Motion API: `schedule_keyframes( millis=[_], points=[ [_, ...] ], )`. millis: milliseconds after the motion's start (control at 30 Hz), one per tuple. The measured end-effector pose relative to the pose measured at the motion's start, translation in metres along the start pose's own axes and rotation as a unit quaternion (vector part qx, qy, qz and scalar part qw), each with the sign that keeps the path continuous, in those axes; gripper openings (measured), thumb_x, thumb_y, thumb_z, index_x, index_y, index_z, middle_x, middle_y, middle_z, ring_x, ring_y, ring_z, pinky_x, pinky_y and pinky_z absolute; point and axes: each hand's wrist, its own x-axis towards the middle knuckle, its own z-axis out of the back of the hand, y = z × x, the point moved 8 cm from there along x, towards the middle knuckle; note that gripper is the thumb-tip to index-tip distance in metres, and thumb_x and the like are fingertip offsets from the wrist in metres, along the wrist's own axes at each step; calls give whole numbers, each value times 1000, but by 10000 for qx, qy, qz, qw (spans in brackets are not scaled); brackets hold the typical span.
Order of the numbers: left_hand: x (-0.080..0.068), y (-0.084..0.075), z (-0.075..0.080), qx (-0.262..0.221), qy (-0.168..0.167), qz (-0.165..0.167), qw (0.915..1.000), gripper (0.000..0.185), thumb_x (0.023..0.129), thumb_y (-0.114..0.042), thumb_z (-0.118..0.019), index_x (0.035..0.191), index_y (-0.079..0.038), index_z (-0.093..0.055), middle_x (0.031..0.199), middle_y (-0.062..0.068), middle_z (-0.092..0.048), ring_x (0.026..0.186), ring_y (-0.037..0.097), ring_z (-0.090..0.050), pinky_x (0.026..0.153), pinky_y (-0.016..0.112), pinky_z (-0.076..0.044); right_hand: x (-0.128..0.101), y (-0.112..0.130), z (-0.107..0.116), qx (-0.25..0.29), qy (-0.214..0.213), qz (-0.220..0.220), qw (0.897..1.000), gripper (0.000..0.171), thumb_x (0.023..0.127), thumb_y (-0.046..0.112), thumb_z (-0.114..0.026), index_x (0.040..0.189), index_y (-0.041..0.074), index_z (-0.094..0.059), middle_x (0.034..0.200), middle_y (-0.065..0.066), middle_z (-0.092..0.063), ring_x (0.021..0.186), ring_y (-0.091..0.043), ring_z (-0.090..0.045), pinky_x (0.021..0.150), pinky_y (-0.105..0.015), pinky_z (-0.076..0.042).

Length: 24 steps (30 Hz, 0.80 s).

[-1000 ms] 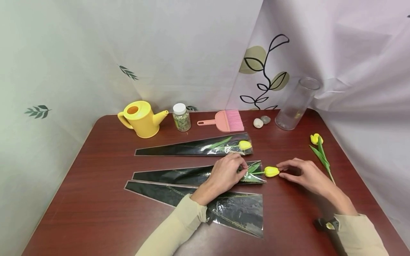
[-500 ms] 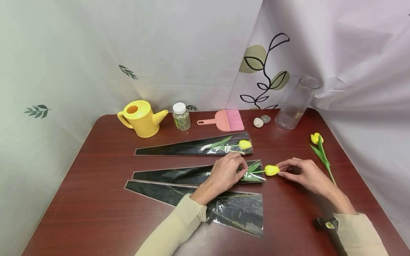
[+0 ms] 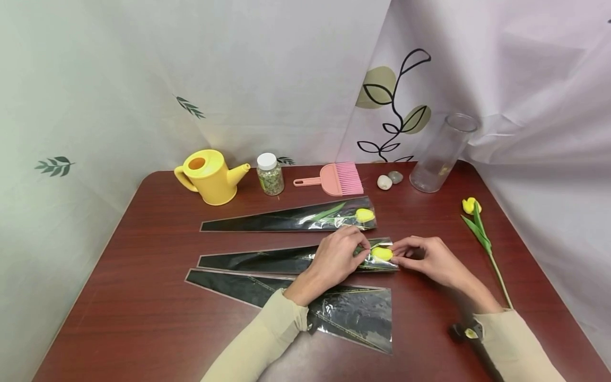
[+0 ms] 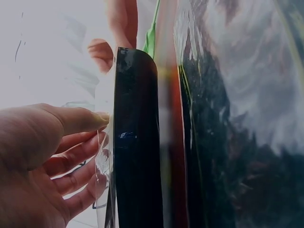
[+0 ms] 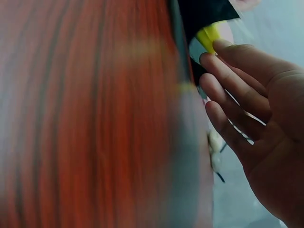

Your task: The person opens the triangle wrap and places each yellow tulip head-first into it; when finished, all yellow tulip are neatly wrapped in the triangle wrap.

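A yellow tulip [image 3: 382, 253] lies with its bloom just inside the mouth of the middle black-and-clear sleeve [image 3: 267, 261] on the red-brown table [image 3: 143, 297]. My left hand [image 3: 360, 248] pinches the clear film at that mouth. In the left wrist view the left hand [image 4: 90, 128] holds the film beside the sleeve's black backing [image 4: 135, 142], with a green leaf [image 4: 152, 38] beyond. My right hand [image 3: 398, 253] pinches the bloom from the right. The right wrist view shows the right hand [image 5: 223, 71] with its fingertips on the yellow bloom [image 5: 207, 35].
A second sleeve [image 3: 286, 218] holding a tulip lies behind, and an empty sleeve [image 3: 334, 310] lies in front. A loose tulip [image 3: 479, 228] rests at the right. At the back stand a watering can [image 3: 207, 178], jar [image 3: 270, 174], pink brush [image 3: 334, 180], stones [image 3: 389, 180] and glass vase [image 3: 441, 154].
My right hand has moved left and slid the tulip's bloom from outside the sleeve into its mouth. The left hand has kept its hold on the opening.
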Motion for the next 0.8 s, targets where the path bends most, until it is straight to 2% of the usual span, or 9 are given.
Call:
schedule_keyframes(
  millis=[233, 467, 667, 800],
  points=[
    [0, 0, 3, 78, -44, -6, 10000, 4, 89, -25, -73, 89, -21, -72, 91, -11, -61, 89, 6, -58, 72, 22, -51, 9, 7, -10, -20, 58, 102, 9999, 18, 85, 11, -77, 101, 18, -73, 92, 9, -71, 75, -7, -64, 64, -24, -53],
    [1, 0, 3, 92, -8, 39, 10000, 4, 88, -25, -73, 89, -21, -72, 92, -12, -61, 91, 5, -58, 73, 22, -51, 9, 10, -8, -2, -23, 112, 9999, 20, 84, 12, -78, 103, 16, -73, 91, 11, -71, 75, -7, -65, 63, -24, -52],
    [0, 2, 0, 6, 79, 126, 9999, 10, 89, -29, -73, 93, -20, -73, 95, -10, -61, 92, 7, -57, 72, 22, -51, -4, 7, 6, 32, -250, 89, 9996, 24, 85, 11, -77, 107, 16, -73, 90, 11, -71, 78, -10, -67, 66, -20, -52],
    [0, 2, 1, -33, 46, 145, 9999, 17, 88, -34, -73, 98, -20, -72, 97, -9, -60, 91, 7, -56, 73, 21, -50, -19, 1, 26, -360, -720, 4, 9968, 24, 82, 7, -79, 105, 14, -74, 89, 9, -72, 75, -8, -67, 67, -16, -51]
  ],
)
